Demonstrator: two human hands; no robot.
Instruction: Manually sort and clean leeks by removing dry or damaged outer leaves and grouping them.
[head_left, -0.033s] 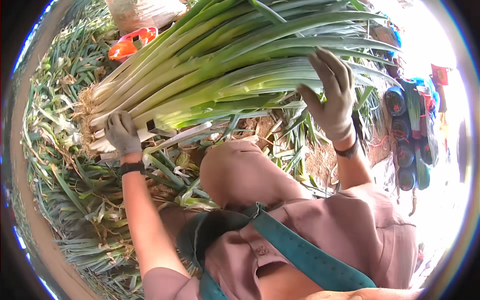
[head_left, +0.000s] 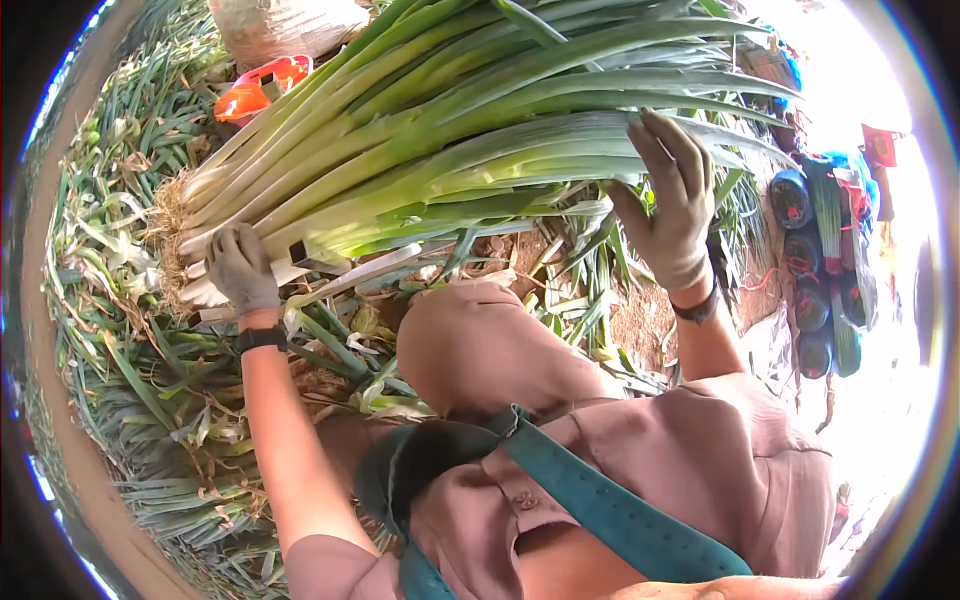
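Note:
A big bundle of long green leeks (head_left: 450, 150) lies slanted in front of me, white root ends at the lower left, green tops at the upper right. My left hand (head_left: 240, 265), in a grey glove, grips the white stalk ends near the roots. My right hand (head_left: 670, 200), also gloved, clasps the green leaves from below, fingers curled over the bundle's edge. My bent knee (head_left: 480, 345) in brownish cloth sits just under the bundle.
Loose leeks and trimmed leaves (head_left: 140, 380) cover the ground at left and below. An orange plastic thing (head_left: 262, 85) and a white sack (head_left: 285, 25) lie at the top. Tied leek bundles (head_left: 820, 260) are stacked at right.

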